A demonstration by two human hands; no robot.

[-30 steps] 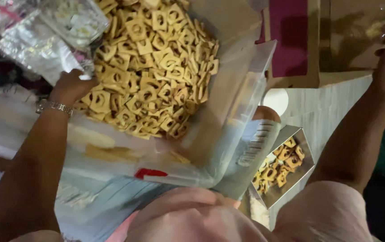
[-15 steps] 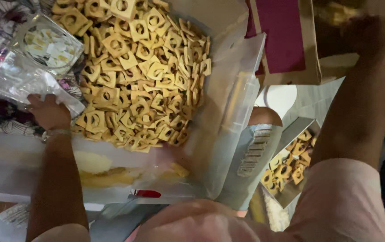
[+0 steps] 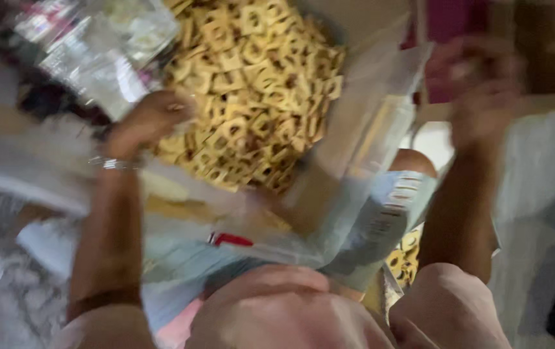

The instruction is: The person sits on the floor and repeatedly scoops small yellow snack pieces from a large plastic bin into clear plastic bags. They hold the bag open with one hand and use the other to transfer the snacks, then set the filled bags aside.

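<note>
The left hand (image 3: 148, 123) rested at the near edge of a heap of yellow square ring-shaped pieces (image 3: 251, 90) filling a large clear plastic bag (image 3: 355, 161); blur hid whether its fingers were closed on any piece. The right hand (image 3: 484, 90) was raised near a magenta box (image 3: 448, 22), too smeared to tell its grip. Small clear packets (image 3: 90, 45) lay beside the left hand.

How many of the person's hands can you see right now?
2. The left hand rests at the edge of the heap of yellow square rings; the right hand, blurred, is raised at upper right.
</note>
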